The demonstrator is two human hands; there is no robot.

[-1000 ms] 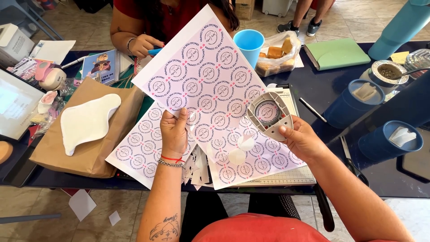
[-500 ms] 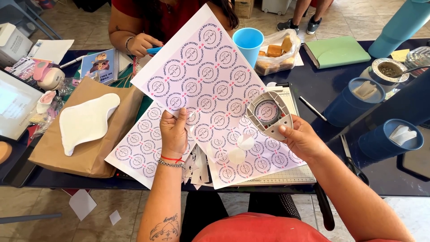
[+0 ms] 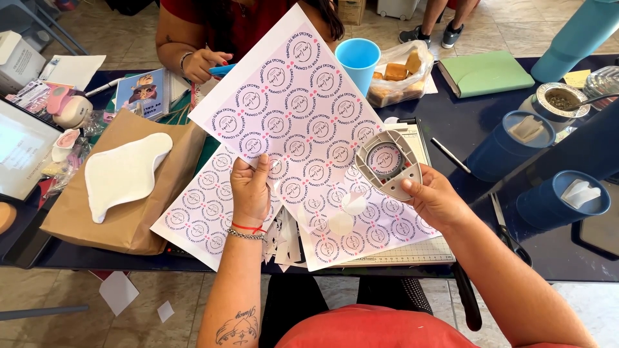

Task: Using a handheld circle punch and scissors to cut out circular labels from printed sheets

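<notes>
Above a dark blue table [image 3: 490, 135], a person holds up a white sheet of round printed labels [image 3: 303, 122], tilted so one corner points away. Rows of small circles cover the sheet, each with a ring of lettering and tiny pink marks; the wording is too small to matter. Two circles near the lower middle are already cut out, leaving blank round holes.

Their left hand [image 3: 250, 193] pinches the sheet's lower left edge, thumb in front and fingers curled behind, so the fingertips are hidden by the paper. A red cord and a beaded bracelet sit on that wrist. Their right hand [image 3: 435, 200] grips a grey circle punch [image 3: 387, 164] from below, fingers closed around its base; the punch is slid over the sheet's right side, with one label framed in its round window.

A second label sheet [image 3: 200, 212] lies flat underneath, partly covered by the raised one. Beneath both, a paper trimmer [image 3: 412, 251] shows only its ruled edge. White paper offcuts [image 3: 282, 237] lie below the left wrist.

To the left sits a brown paper bag [image 3: 97, 212] with a white curved cutout [image 3: 122, 174] on top. A light blue cup [image 3: 358, 58] and a clear bag of bread pieces [image 3: 396, 74] stand beyond the sheet, near a green notebook [image 3: 490, 72]. Across the table, another person's hand [image 3: 203, 64] rests; their body is cut off by the frame.
</notes>
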